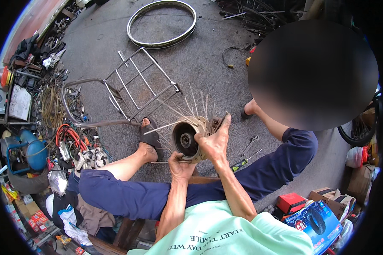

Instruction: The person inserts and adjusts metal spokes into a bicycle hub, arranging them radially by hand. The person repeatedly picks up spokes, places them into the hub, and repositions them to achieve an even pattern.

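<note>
Between my knees I hold a wheel hub (pixel 185 138) with a dark, hollow drum side tilted up toward me. Many thin metal spokes (pixel 194 102) fan out from its flange, mostly away from me, their far ends loose. My left hand (pixel 182 166) supports the hub's near lower edge with fingers curled under it. My right hand (pixel 214 142) grips its right side, thumb raised along the rim; some fingers are hidden behind the hub. A green-handled screwdriver (pixel 239 165) and an adjustable wrench (pixel 252 143) lie on the ground to the right.
A bare wheel rim (pixel 161 45) lies far ahead on the asphalt. Nearer left is a metal rack frame (pixel 152 103). Tangled cables (pixel 51 102) and a blue machine (pixel 33 146) crowd the left. A red box (pixel 290 203) and blue carton (pixel 317 226) sit at right. A blurred patch hides the upper right.
</note>
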Available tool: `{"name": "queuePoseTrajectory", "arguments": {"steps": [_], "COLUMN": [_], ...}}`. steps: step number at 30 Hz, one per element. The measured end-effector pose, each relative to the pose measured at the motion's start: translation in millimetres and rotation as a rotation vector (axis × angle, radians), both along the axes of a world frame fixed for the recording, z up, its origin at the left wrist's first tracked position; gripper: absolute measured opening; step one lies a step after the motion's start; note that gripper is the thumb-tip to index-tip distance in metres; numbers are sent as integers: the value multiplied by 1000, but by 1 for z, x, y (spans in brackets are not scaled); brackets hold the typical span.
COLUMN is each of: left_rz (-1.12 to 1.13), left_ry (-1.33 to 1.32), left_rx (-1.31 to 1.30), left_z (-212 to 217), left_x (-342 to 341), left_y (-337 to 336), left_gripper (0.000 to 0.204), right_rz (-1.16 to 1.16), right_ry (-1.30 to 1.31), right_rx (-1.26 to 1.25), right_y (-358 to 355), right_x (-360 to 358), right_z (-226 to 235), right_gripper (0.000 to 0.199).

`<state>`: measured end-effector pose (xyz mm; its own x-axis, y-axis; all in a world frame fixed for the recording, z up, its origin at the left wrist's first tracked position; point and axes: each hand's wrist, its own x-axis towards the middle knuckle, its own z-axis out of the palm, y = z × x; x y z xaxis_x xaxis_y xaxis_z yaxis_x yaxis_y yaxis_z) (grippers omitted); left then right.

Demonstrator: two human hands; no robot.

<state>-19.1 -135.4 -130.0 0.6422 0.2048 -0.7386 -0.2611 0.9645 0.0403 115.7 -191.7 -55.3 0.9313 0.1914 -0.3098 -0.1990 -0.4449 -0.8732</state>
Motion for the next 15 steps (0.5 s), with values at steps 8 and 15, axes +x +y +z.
{"name": "queuePoseTrajectory", "arguments": {"steps": [8, 15], "left_rz": [106, 48], "left_ry": [-263, -26], "left_rx": [-21, 32], "left_z": [-17, -29], "left_x": [5, -1], "left_y": [-15, -29], "left_gripper": [42, 45], "right_rz": [210, 260], "right_ry": [-384, -391], "right_rx": [-46, 45], "right_y": [8, -4], "right_x": [-29, -40], "right_z": [39, 7], "right_gripper": [110, 109]}}
